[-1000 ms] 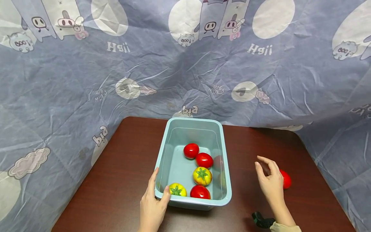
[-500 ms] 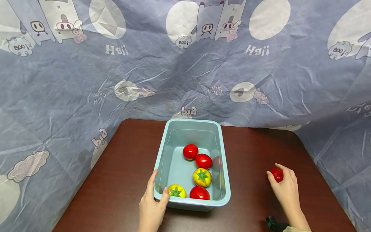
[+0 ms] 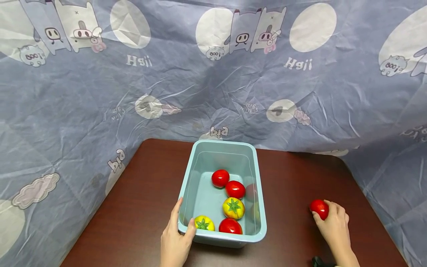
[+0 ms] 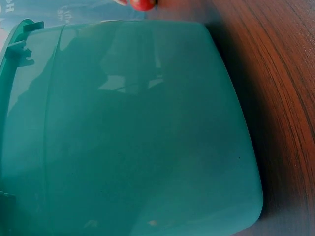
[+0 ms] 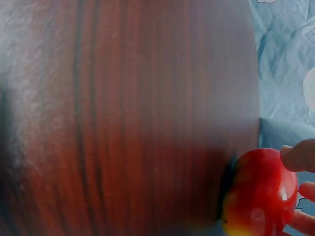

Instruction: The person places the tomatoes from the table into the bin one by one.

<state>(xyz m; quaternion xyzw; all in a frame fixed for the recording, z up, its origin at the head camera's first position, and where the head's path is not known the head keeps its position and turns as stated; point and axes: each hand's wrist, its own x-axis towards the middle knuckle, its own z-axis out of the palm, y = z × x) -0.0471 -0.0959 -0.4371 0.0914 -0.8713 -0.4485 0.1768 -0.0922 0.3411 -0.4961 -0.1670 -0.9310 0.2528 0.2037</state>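
Observation:
My left hand (image 3: 176, 237) grips the near left corner of a light blue plastic bin (image 3: 261, 207), thumb over the rim and fingers along the outer side. Inside lie red tomatoes (image 3: 220, 178) and yellow ones with green star-shaped tops (image 3: 233, 208). At the right of the table, my right hand (image 3: 335, 224) holds another red tomato (image 3: 319, 209) between thumb and fingers. The right wrist view shows that tomato (image 5: 263, 191) with a yellowish patch low down and fingertips (image 5: 300, 156) against it. The bin's outer wall (image 4: 128, 123) fills most of the left wrist view.
The bin stands on a dark brown wooden table (image 3: 140, 193) with rounded far corners. A grey-blue printed cloth (image 3: 186, 92) hangs behind and beside the table. Part of a dark strap (image 3: 320, 262) shows at my right wrist.
My right hand has moved right to the red tomato on the table and closed its thumb and fingers around it. The left hand stays on the bin, which has not moved.

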